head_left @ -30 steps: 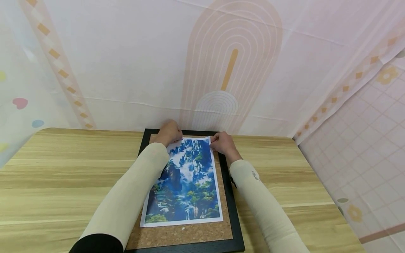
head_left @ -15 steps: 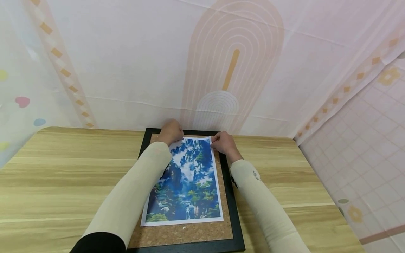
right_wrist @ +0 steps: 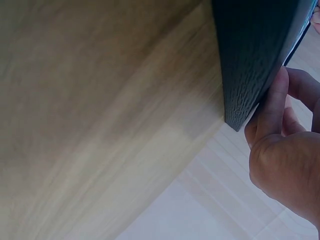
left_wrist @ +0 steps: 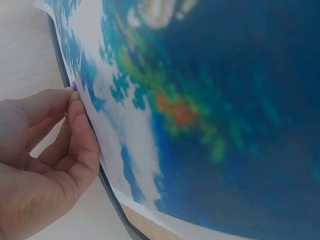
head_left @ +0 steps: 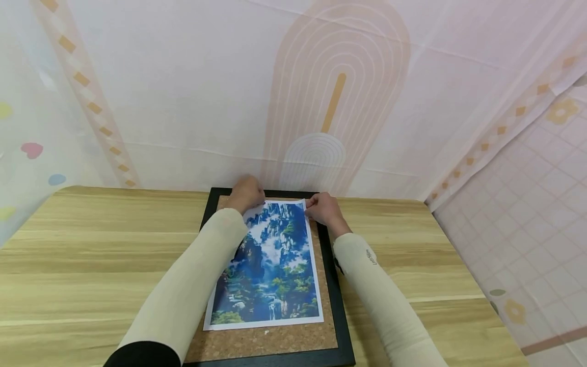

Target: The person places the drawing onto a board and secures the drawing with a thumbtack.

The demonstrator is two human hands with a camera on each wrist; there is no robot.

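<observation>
A: Pinching at the far left corner, the left hand [left_wrist: 42, 165] holds a small purple pin head [left_wrist: 74, 85] between thumb and forefinger, right against the edge of the landscape print [head_left: 270, 265].

B: And the right hand [head_left: 324, 209]?

A: Its fingers [right_wrist: 272, 107] are curled round the far right corner of the black frame [right_wrist: 250, 60], thumb side resting by the print's top right corner. Whether it also pins down the paper, the wrist view does not show.

B: Any change over the last second?

A: Very little. Both hands sit at the same two corners as a second ago. The left hand has crept slightly toward the back edge; the right has not shifted. The print has not slid.

B: Where does the print lie?

A: Flat on the cork board [head_left: 270, 341] inside the frame, nearer the far edge, a bare cork strip showing along the near side. The board rests on the wooden table [head_left: 91, 244], close to the pink patterned backdrop [head_left: 183, 92].

B: Reading?

A: Likely the far left corner is being fixed while the right hand steadies the board; the near corners look unpinned as yet.
</observation>
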